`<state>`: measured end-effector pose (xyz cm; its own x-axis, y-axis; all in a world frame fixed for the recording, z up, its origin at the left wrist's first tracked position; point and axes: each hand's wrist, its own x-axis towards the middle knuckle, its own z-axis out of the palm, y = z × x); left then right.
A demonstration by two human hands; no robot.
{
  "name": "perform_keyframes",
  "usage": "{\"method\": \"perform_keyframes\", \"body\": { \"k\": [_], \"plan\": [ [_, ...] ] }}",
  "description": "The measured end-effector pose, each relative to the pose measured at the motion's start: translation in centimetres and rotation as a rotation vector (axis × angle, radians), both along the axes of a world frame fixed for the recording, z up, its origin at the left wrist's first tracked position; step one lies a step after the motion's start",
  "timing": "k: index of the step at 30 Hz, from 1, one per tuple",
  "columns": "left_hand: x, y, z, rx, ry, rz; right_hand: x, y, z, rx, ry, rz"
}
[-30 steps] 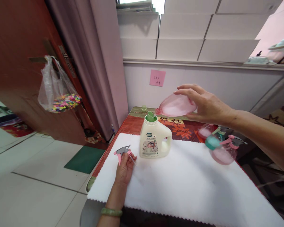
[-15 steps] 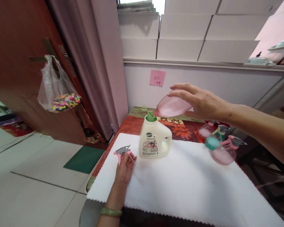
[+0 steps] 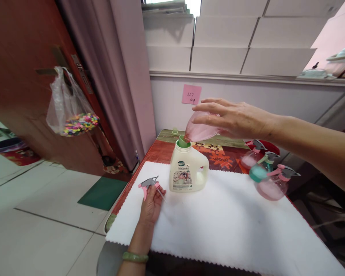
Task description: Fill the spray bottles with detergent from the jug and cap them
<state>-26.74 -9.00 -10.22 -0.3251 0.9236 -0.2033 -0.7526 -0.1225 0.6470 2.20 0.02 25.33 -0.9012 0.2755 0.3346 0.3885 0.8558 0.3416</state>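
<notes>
While the right hand (image 3: 235, 119) tips a pink bottle (image 3: 202, 129), the left hand (image 3: 151, 205) holds a spray head (image 3: 150, 184).
From where I stand, the right grip is curled partway open around the bottle's body, fingers across its top; the neck slants down leftward from that grip to the green spout (image 3: 184, 142) of a cream jug (image 3: 180, 158) standing upright below. The left grip, lower and to the left, is pinched on the spray head near the jug. Below and right of the right grip, three spray bottles (image 3: 258, 173) stand together on the surface (image 3: 158, 153).
</notes>
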Motion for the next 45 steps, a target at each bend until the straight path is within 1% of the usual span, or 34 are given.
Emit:
{"method": "perform_keyframes", "body": {
  "k": [6, 16, 19, 22, 25, 28, 31, 32, 33, 35, 36, 37, 39, 40, 42, 43, 45],
  "plan": [
    [0.0, 0.0, -0.1, 0.003, -0.004, -0.003, -0.3, -0.3, 0.3, 0.004, -0.021, 0.002],
    [-0.1, 0.1, -0.2, 0.004, -0.004, -0.006, 0.2, -0.1, -0.2, 0.013, -0.010, -0.029],
    [-0.1, 0.2, -0.3, 0.004, -0.004, -0.008, 0.6, -0.2, -0.8, 0.021, 0.020, -0.050],
    [-0.1, 0.1, -0.2, 0.005, -0.002, -0.014, 1.2, -0.5, -2.2, 0.031, 0.075, -0.109],
    [0.0, 0.1, 0.1, -0.002, 0.000, -0.021, 1.9, -0.7, -4.3, -0.030, 0.200, -0.167],
    [0.3, 0.0, 0.5, -0.022, 0.000, -0.014, 2.4, -1.3, -7.3, -0.160, 0.445, -0.199],
    [0.4, 0.0, 1.2, -0.050, -0.005, 0.016, 2.7, -3.0, -11.7, -0.360, 0.773, -0.281],
    [0.4, -0.1, 1.6, -0.060, -0.007, 0.037, 2.7, -4.0, -13.6, -0.465, 0.894, -0.328],
    [0.3, -0.2, 2.1, -0.067, -0.009, 0.067, 2.8, -5.1, -15.5, -0.603, 1.002, -0.352],
    [0.1, -0.5, 3.6, -0.067, -0.009, 0.145, 2.8, -7.7, -19.7, -0.864, 1.226, -0.383],
    [0.0, -0.7, 4.7, -0.058, -0.007, 0.187, 2.9, -9.0, -21.6, -0.994, 1.299, -0.398],
    [0.1, -0.9, 5.9, -0.040, -0.004, 0.226, 3.0, -10.4, -23.4, -1.092, 1.348, -0.412],
    [0.6, -1.4, 8.6, 0.004, 0.009, 0.275, 3.3, -12.7, -26.0, -1.186, 1.363, -0.461],
    [1.1, -1.6, 10.0, 0.038, 0.025, 0.293, 3.5, -13.6, -26.8, -1.213, 1.338, -0.480],
    [2.5, -1.8, 12.5, 0.066, 0.047, 0.295, 4.1, -14.8, -27.4, -1.223, 1.274, -0.497],
    [3.4, -1.9, 13.5, 0.065, 0.048, 0.282, 4.5, -15.2, -27.4, -1.212, 1.250, -0.493],
    [5.1, -2.1, 14.7, 0.046, 0.042, 0.256, 5.2, -15.7, -27.0, -1.171, 1.224, -0.474]
  ]
}}
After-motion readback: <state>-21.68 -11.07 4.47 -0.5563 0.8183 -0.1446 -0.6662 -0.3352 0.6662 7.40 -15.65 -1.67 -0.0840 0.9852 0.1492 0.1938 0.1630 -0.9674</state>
